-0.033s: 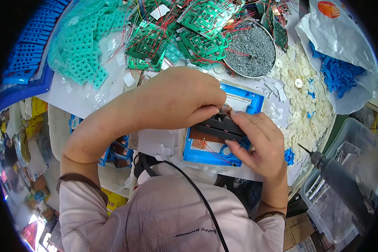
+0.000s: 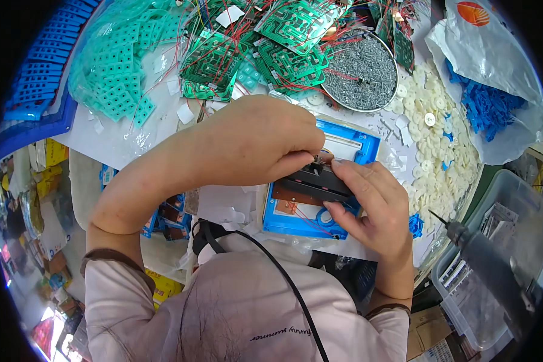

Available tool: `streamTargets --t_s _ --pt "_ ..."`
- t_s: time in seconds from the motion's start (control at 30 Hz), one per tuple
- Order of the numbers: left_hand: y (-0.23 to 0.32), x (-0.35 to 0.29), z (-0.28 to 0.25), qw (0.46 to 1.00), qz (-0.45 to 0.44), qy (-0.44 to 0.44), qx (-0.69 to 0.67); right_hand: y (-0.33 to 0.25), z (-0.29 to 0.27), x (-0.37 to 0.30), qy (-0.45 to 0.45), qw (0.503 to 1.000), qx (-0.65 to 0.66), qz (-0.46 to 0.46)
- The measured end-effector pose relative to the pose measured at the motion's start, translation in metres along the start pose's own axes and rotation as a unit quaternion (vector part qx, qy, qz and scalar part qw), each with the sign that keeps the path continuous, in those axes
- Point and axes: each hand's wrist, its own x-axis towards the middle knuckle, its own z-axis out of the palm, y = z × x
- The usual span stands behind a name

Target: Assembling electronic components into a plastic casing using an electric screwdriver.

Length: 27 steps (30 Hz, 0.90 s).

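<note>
A blue plastic casing lies in front of me, with a brown circuit board and thin red wires inside it. Over the board is a long black plastic part, tilted across the casing. My right hand grips this part's right end, forefinger on its far edge and thumb on its near edge. From the left, my left hand reaches over the casing, its thumb and fingers pinched at the part's far side. Whatever sits between those fingertips is hidden, beside a small copper-coloured piece.
Green circuit boards with red wires are heaped at the back, beside a round tray of screws. White plastic discs spread to the right, near a bag of blue pieces. An electric screwdriver hangs at the right.
Both hands and the black part hold the same position. The electric screwdriver at the right has shifted very slightly downward.
</note>
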Motion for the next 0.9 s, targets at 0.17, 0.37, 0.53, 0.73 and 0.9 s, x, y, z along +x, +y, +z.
streamTargets --t_s 0.17,0.37,0.53,0.73,0.9 --pt "-0.002 -0.002 -0.002 1.000 0.013 -0.009 -0.019 0.000 0.000 -0.001 0.000 1.000 -0.001 0.014" --pt "-0.001 -0.001 -0.004 0.998 0.045 -0.019 0.026 -0.002 -0.002 0.003 -0.009 1.000 -0.004 0.007" --pt "0.008 0.003 -0.011 0.992 0.032 -0.072 0.100 -0.005 -0.003 0.005 -0.020 1.000 -0.004 0.007" --pt "0.026 0.005 -0.024 0.965 0.034 -0.158 0.208 -0.005 -0.003 0.006 -0.039 0.999 0.001 0.008" --pt "0.041 -0.014 -0.014 0.976 0.008 -0.128 0.178 -0.011 -0.007 0.013 -0.087 0.996 -0.026 0.008"
